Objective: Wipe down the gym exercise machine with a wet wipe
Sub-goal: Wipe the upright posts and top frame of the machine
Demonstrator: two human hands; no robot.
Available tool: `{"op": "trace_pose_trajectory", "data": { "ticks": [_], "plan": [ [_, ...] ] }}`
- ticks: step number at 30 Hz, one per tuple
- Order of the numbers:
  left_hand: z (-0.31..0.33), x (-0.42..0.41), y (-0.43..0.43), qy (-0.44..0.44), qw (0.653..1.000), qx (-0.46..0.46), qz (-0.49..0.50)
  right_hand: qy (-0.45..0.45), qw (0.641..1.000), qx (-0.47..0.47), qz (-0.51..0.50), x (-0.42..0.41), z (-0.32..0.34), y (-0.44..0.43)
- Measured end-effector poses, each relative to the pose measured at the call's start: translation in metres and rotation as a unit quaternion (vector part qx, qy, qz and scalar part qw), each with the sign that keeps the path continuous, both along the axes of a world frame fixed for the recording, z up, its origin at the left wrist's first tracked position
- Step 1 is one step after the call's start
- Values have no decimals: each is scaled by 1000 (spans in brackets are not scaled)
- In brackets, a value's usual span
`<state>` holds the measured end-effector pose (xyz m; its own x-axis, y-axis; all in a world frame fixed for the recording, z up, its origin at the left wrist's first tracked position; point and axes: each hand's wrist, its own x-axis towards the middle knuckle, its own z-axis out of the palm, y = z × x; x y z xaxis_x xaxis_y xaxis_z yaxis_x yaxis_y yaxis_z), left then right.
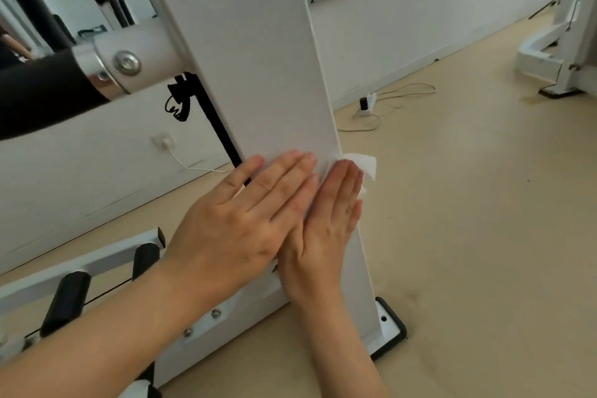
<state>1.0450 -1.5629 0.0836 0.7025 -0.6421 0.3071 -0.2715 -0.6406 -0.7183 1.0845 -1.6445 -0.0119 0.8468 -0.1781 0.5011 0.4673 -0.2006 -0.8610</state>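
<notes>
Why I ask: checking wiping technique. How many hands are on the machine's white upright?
2. The left hand lies flat on the white upright; the right hand, beside it, presses the wet wipe against its right edge.

So the machine's upright post (258, 58) is plain white with a wide flat face. It looks a bit tilted in view and sits on a black-edged base plate (389, 328) on the floor. The wet wipe (363, 165) is white and crumpled, pressed low on the post's right edge. It's mostly under the flat right hand (329, 220), with one corner poking out past the edge.
</notes>
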Motion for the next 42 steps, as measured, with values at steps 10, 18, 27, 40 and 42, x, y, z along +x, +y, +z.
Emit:
{"op": "trace_pose_trajectory", "data": {
  "ticks": [10,18,27,40,42],
  "plan": [
    [-17,-48,35,43,906,-421,-12,-277,924,-246,-95,17,41,11],
    [-37,-47,38,63,808,-581,-72,-458,657,-596,-53,25,70,-38],
    [-65,-56,45,122,839,-530,-15,-480,337,-805,91,17,33,-55],
    [-61,-35,33,132,786,-604,-13,-439,376,-814,57,24,10,-43],
    [-70,-37,31,152,805,-573,-14,-447,405,-790,108,18,-5,-50]
  ]
}}
